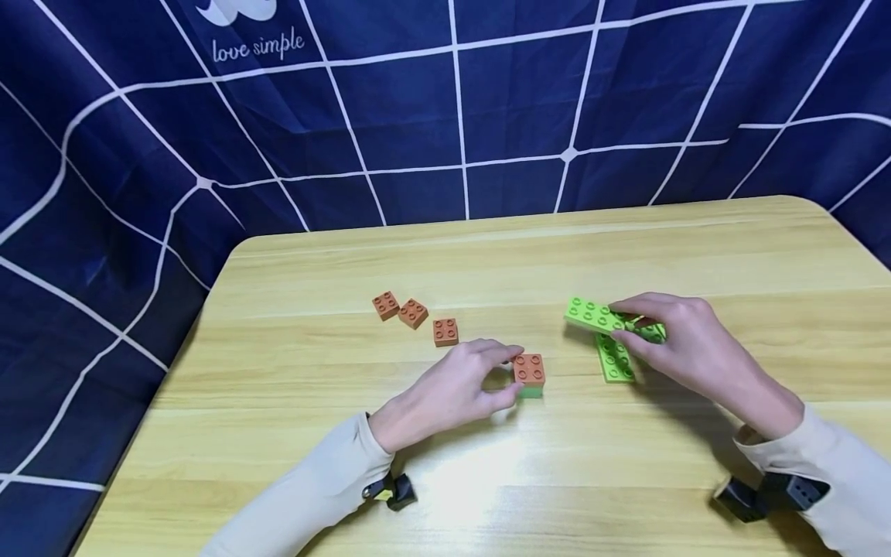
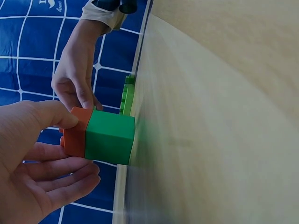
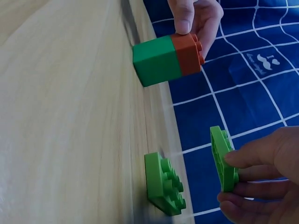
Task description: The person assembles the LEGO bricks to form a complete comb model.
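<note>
My left hand (image 1: 455, 393) pinches a square orange brick (image 1: 529, 367) between thumb and fingers. That brick sits on a taller green block (image 2: 110, 138), which stands on the table. Over to the right, my right hand (image 1: 685, 340) holds a flat lime-green plate brick (image 3: 220, 156) by one end, raised off the tabletop. Beneath it lies another lime-green plate brick (image 1: 616, 363), studs up. More lime green (image 1: 653, 333) shows behind the right fingers; whether it is a separate piece I cannot tell.
Left of centre, loose orange bricks lie in a slanting row: one brick (image 1: 386, 305), a second brick (image 1: 414, 313) against it, and a third brick (image 1: 445, 332) nearer the left hand. A dark blue curtain (image 1: 411, 100) with white lines hangs behind the wooden table (image 1: 313, 286).
</note>
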Available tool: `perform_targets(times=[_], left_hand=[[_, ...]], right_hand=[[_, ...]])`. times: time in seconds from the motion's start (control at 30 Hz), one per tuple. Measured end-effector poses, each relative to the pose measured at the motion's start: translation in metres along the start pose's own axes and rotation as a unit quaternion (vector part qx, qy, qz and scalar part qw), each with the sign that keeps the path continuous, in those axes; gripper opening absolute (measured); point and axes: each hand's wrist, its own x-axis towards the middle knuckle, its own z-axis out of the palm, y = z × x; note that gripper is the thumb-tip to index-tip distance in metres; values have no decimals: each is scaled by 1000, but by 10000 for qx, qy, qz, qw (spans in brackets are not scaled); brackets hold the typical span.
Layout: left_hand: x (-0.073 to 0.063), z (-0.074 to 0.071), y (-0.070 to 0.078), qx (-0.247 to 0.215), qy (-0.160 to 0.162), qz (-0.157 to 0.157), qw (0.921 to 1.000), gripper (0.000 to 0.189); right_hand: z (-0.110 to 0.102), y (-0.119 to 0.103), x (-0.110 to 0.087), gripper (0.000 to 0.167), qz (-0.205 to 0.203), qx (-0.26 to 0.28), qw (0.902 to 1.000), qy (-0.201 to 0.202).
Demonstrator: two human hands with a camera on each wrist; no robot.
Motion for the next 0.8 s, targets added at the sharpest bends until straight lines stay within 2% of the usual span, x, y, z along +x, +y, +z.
perform_targets(times=[0.47,0.8], left_hand=[[2,0,0,-62,-3,-81,9999,44],[2,0,1,-126,19,-84,9999,44]], right_hand=[[-6,-18,-1,40,-365,156,9992,69],[-4,-31,-2,41,-889,527,9946,88]])
